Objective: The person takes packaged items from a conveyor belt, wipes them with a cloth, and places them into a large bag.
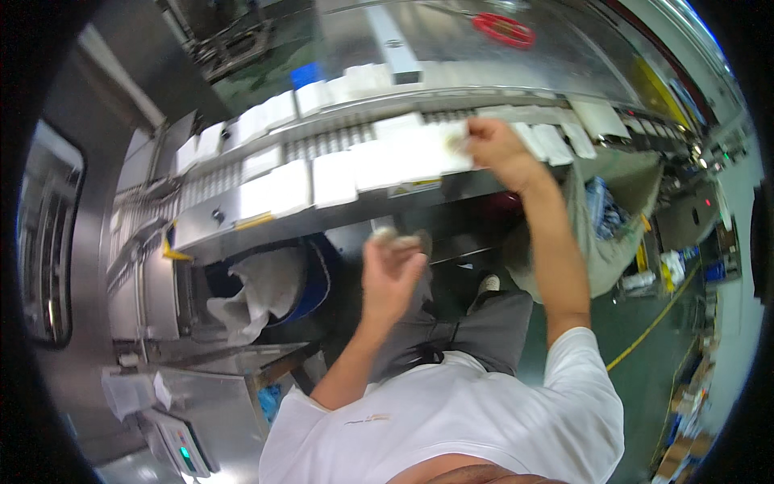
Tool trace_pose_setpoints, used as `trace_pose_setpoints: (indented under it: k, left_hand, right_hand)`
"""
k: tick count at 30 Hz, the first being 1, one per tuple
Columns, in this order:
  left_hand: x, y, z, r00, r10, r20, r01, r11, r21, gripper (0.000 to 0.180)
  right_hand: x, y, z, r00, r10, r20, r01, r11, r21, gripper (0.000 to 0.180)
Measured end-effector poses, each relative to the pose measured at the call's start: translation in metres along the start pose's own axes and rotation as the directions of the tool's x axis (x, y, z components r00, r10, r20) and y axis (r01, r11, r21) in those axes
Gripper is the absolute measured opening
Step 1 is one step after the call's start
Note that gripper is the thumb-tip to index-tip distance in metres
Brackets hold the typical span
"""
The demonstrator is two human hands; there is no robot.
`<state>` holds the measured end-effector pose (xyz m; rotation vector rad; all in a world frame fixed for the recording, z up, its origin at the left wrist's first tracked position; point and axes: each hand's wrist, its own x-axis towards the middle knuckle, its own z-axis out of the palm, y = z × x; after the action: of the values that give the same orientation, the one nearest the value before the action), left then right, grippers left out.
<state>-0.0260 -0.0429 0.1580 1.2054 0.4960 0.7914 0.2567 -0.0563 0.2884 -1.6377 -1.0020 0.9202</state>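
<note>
White flat rectangular packs [403,153] lie in rows on the steel conveyor surface [322,211] of a long packing machine, side by side and partly touching. They look soft and pale, with rounded corners, and all seem of one kind; the light washes out their details.

The right hand [492,145] reaches up to the belt and rests on the right end of the nearest row, its fingers bent over the edge of one pack [451,145]. It seems to pinch that pack, but I cannot tell how firmly. The left hand [391,270] is lower, in front of the body and well apart from the belt, with fingers curled around a small pale thing [385,234]; what it is stays too blurred to say.

To do this step well, I judge that the right hand should take only one pack by its edge and lift it straight, so the neighbours do not shift out of line.

More white packs [266,121] stand on the upper lane behind. Below the belt, on the left, a blue bin with a white liner bag [266,294] stands. On the right hangs a grey cloth sack [605,242], and a green floor with a yellow line [645,331] spreads beyond it.
</note>
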Motion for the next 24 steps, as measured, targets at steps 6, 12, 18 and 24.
trace_pose_setpoints:
  k: [6,12,18,24]
  left_hand:
    - [-0.011,-0.080,-0.032,0.998,0.049,-0.049,0.003,0.670,0.742,0.067]
    - [-0.010,-0.137,-0.051,0.993,0.116,-0.028,-0.011,0.318,0.948,0.084]
    - [0.015,-0.158,-0.036,0.981,-0.133,-0.144,0.168,0.187,0.968,0.100]
    - [0.036,-0.193,-0.035,0.991,0.130,-0.044,0.040,0.038,0.998,0.092]
  right_hand:
    - [0.102,0.008,-0.012,0.995,-0.029,-0.095,0.047,0.980,0.195,0.019]
    - [0.165,0.011,0.064,0.990,0.032,0.136,-0.065,0.967,0.247,0.023]
    - [0.182,0.019,0.086,0.998,0.032,-0.053,-0.045,0.965,-0.257,0.025]
    - [0.015,0.024,0.056,0.847,-0.461,-0.265,0.388,0.876,-0.286,0.029]
